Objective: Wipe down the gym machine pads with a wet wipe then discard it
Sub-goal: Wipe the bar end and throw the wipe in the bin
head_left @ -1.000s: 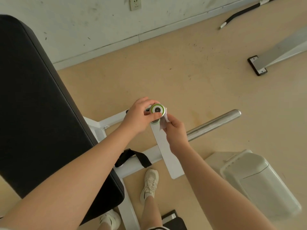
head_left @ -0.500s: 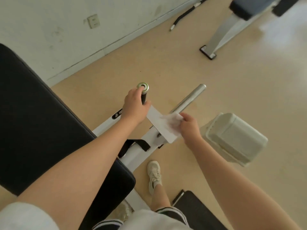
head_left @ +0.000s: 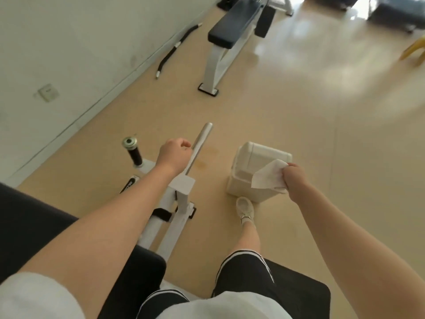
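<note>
Fingertips of my right hand pinch one edge of the wet wipe, a thin, limp white sheet hanging crumpled and half unfolded over the bin on the floor. My guess is that I am about to discard it, and the risk is plain: the bin's smooth off-white plastic lid looks closed from here, so a damp sheet let go now would likely drape on top or slide off onto the glossy tan floor beside my shoe. A wet wipe also tends to cling to skin, so it may not drop cleanly. My left hand is loosely curled and holds nothing, close to the round brushed-metal bar of the white square-tube frame. Beyond it stands the ribbed black handle with its shiny cap; the matte black pad lies under my left arm.
</note>
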A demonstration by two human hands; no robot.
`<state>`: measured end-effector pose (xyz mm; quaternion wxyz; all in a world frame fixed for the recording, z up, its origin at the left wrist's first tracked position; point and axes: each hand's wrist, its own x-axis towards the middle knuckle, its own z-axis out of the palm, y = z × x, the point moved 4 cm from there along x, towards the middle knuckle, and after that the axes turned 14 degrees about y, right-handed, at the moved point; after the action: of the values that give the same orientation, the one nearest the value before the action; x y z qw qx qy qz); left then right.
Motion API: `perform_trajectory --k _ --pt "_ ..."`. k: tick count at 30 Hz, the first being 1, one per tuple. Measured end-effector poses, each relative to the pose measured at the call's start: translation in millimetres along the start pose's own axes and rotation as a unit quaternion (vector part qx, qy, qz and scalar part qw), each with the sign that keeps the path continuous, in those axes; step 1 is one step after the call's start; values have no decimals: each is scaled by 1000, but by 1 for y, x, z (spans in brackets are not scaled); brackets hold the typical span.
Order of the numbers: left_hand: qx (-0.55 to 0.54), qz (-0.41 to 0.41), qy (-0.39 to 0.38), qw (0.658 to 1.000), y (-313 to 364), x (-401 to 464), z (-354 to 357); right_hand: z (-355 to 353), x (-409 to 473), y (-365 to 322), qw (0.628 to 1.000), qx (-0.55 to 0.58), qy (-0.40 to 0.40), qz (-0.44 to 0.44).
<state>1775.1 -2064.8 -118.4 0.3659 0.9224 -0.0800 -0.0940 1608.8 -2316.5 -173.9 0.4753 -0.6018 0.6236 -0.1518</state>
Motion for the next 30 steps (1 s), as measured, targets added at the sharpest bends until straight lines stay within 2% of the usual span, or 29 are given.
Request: perform_trajectory --k 3,7,10,15,21,25,27,30 --pt "-7 5 -21 1000 35 19 36 -14 46 -4 999 9 -3 42" --pt "5 1 -52 999 88 62 97 -13 123 -46 995 28 -73 61" --pt "3 -31 -44 999 129 101 139 1 182 -103 988 -36 -150 10" --pt "2 -55 -58 997 171 139 202 27 244 -157 951 -192 -204 -134" --pt "40 -37 -135 989 150 159 303 36 296 -116 952 -202 -198 -116" --pt "109 15 -194 975 119 172 374 48 338 -72 955 -221 -182 -81" --pt "174 58 -224 957 101 180 414 59 358 -48 960 -205 -182 -50" --pt "291 179 -231 911 75 194 471 83 383 -9 961 -191 -199 -17"
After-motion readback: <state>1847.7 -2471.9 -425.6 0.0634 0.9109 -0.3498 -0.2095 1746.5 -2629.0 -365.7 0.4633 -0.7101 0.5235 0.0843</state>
